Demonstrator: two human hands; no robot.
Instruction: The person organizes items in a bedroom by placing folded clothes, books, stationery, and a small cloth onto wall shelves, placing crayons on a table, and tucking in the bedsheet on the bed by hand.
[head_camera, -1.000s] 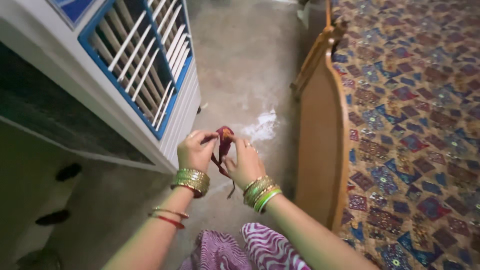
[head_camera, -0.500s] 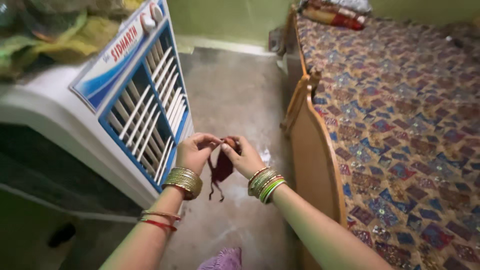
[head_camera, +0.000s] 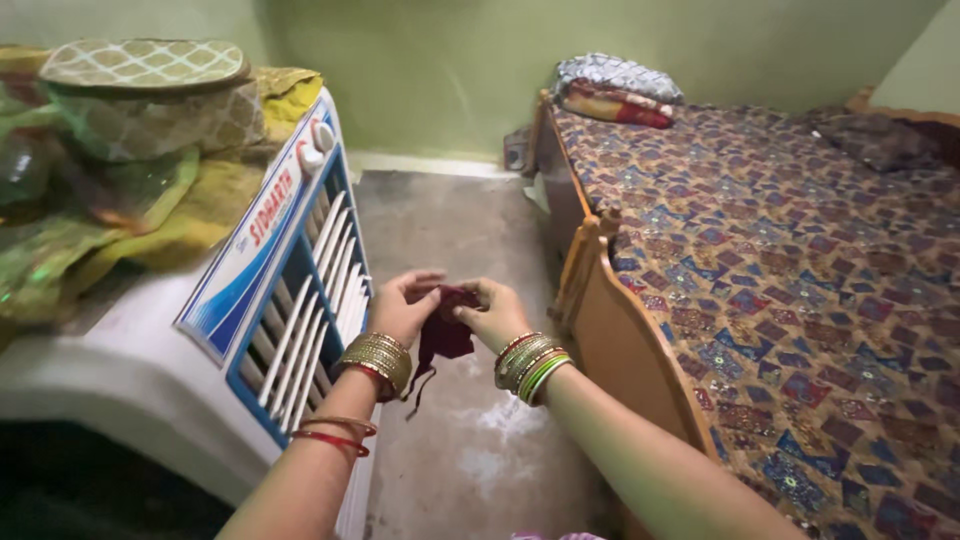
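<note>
So both hands are up in front, over the bare concrete floor (head_camera: 440, 215), in the gap between the air cooler (head_camera: 290, 300) and the bed (head_camera: 800, 300). The left hand (head_camera: 405, 308) and the right hand (head_camera: 492, 312) are pinching the same thing from either side: a small dark maroon piece of cloth (head_camera: 447, 332). Each grip is closed on its top edge, fingers curled over it, thumbs tucked behind. The cloth hangs down between the two wrists, kinda crumpled, with a thin string or thread dangling off the bottom. Can't tell if it's a pouch or just a scrap, too folded up.

Container-wise there's not much. On top of the cooler sits a round covered basket-like thing with a beige patterned fabric lid (head_camera: 145, 65), closed, so what's inside is hidden. It rests on a heap of yellow-green cloth (head_camera: 150, 210) draped across the cooler's top.

The cooler is white with a blue-framed slatted front and two knobs near the top. The bed has a wooden frame, a busy blue-and-red patterned sheet, and a folded blanket and pillow (head_camera: 615, 90) at the far end by the green wall. Both wrists are stacked with gold and green bangles (head_camera: 530, 362).
</note>
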